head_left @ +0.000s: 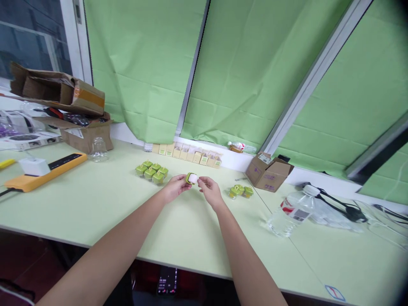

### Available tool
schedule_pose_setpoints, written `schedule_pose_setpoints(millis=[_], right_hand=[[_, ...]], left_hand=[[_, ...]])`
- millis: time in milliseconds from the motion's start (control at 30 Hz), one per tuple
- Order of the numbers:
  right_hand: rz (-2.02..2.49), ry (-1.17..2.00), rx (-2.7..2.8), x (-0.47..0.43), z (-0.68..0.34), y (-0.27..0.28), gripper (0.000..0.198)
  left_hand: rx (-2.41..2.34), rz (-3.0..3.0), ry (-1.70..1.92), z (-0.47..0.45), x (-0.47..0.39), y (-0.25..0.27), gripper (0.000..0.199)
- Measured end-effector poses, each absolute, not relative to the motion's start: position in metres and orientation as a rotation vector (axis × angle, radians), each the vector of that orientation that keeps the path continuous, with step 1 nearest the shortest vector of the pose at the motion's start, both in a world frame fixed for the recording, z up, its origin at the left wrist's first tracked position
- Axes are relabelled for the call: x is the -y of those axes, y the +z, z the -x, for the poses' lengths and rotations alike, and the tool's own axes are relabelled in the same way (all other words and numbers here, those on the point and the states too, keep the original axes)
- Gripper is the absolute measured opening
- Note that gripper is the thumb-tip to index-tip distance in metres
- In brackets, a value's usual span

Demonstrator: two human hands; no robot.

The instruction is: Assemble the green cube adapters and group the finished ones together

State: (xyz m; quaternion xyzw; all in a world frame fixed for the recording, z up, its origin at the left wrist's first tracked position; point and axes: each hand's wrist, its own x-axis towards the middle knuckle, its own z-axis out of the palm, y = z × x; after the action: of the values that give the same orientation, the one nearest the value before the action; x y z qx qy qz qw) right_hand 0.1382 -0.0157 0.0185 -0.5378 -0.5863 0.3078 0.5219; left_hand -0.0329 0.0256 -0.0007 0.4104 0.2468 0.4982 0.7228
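Observation:
My left hand (175,187) is closed around a small green container (188,177) with a whitish face, held just above the table. My right hand (210,191) has its thumb and fingers pinched together at the right edge of that white face; anything between the fingertips is too small to make out. To the left of my left hand stands a cluster of clear little jars with green lids (149,173). A smaller group of similar green-lidded jars (236,191), with yellowish contents, sits to the right of my right hand.
Small tan boxes (193,155) line the back edge. An open carton (267,172) and a water bottle (293,211) stand right. Left are an orange power strip (52,172), a clear plastic cup (98,150) and stacked cartons (86,135). A phone (167,280) is below the table edge.

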Motion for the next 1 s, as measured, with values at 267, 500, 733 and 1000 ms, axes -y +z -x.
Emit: schedule_pose_setpoints(millis=[267,500,733,1000], right_hand=[[1.379,0.687,1.49,0.011,-0.145,0.008,0.048],[1.379,0.803,1.339,0.009,-0.154,0.008,0.048],[1.294,1.013,1.465,0.02,-0.138,0.017,0.038],[1.223,1.148,1.39,0.02,-0.138,0.018,0.025]], left_hand=[[-0.528,-0.94,1.076,0.034,-0.025,-0.001,0.027],[-0.639,-1.124,1.083,0.031,-0.028,-0.006,0.033],[-0.83,-1.724,1.145,0.023,-0.029,-0.017,0.028],[-0.862,-1.863,1.196,0.024,-0.023,-0.011,0.029]])
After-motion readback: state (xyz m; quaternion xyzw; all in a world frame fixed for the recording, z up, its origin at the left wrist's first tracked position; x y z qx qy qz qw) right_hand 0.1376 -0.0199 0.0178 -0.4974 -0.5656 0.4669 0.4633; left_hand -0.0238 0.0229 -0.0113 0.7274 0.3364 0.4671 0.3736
